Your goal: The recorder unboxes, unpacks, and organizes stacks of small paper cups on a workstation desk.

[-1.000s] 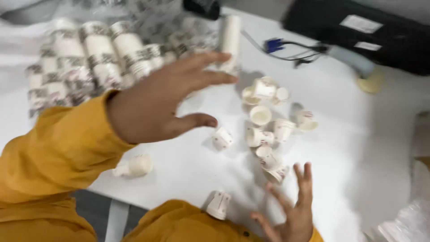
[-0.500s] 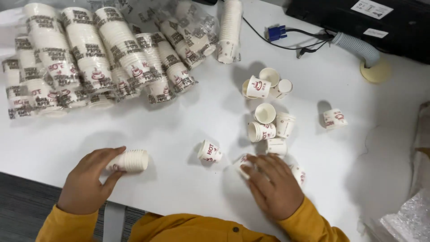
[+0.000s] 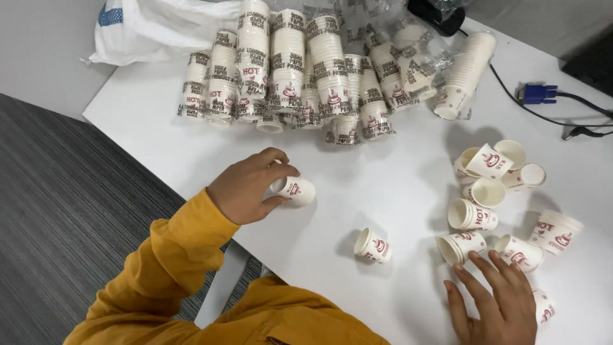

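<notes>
My left hand (image 3: 246, 191) is curled around a paper cup (image 3: 295, 190) lying on its side on the table (image 3: 396, 185), thumb and fingers on its open end, base pointing right. Right hand (image 3: 498, 300) is flat and spread on the table at the bottom right, gripping nothing; fingertips (image 3: 474, 257) touch a cup lying on its side (image 3: 458, 246), and another cup (image 3: 522, 252) sits just beside the middle fingers. One more cup (image 3: 544, 306) is partly hidden at the hand's right edge. A lone cup (image 3: 373, 245) lies tipped between my two hands, apart from both. Loose cup cluster (image 3: 491, 176) sits above the right hand, some upright, some on their sides, with a short stack (image 3: 557, 230) off to the right. Wrapped cup sleeves (image 3: 300, 70) are piled along the far side of the table, well away from both hands. White plastic bag (image 3: 159, 29) at the far left corner. Cable with a blue plug (image 3: 537, 93) at the far right. Both sleeves are yellow.
</notes>
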